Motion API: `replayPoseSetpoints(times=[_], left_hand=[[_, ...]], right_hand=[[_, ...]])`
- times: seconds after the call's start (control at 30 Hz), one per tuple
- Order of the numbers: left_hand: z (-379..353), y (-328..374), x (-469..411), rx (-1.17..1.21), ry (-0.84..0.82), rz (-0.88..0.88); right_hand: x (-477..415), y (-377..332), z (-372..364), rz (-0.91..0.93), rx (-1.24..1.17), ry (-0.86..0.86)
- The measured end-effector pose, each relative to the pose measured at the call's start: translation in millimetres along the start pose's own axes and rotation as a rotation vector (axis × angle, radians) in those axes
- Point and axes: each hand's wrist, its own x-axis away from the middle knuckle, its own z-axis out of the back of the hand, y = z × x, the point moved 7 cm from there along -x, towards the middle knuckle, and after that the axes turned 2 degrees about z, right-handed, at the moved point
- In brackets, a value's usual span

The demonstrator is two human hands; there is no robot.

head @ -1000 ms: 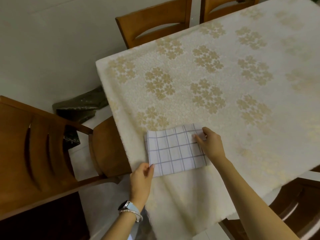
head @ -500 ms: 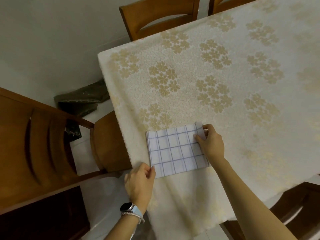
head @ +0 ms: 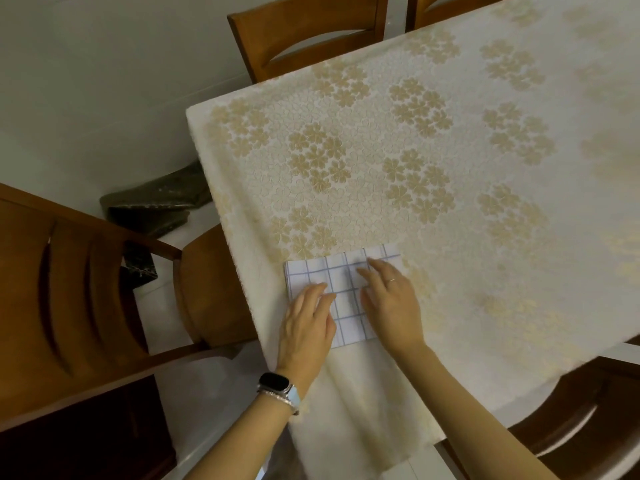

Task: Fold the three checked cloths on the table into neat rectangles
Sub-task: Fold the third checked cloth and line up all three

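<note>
Table (head: 450, 209) with a floral cover, wooden chair (head: 86, 306) at its left side. One checked cloth (head: 348, 317) lies folded into a rectangle at the near corner, close to the edge. Left hand (head: 308, 323) and right hand (head: 391, 303) both lie flat on it, fingers straight, pressing, gripping nothing. Risks: a sideways push drags the cover or slides the cloth off the edge; uneven lift-off could skew the layers. Other two cloths not in view. No containers visible; dark bundle (head: 156, 206) on the floor, contents unclear
</note>
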Motion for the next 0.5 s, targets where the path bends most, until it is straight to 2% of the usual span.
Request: replayPoseSetpoints(times=[0.07,0.23,0.5], left_hand=[[-19.7,3.5,-6.2,-0.088,-0.070,-0.054],[-50.9,-13.4,-1.3,-0.185,-0.266,-0.015],[-46.8,-28.6,2.0,-0.240,-0.308,0.108]], right_hand=[[10.5,-1.5,-21.9,0.016,-0.018,-0.107],[22.3,5.0,-51.3,0.011,0.025,-0.265],[27.9,12.2,-53.3,0.002,0.070,-0.359]])
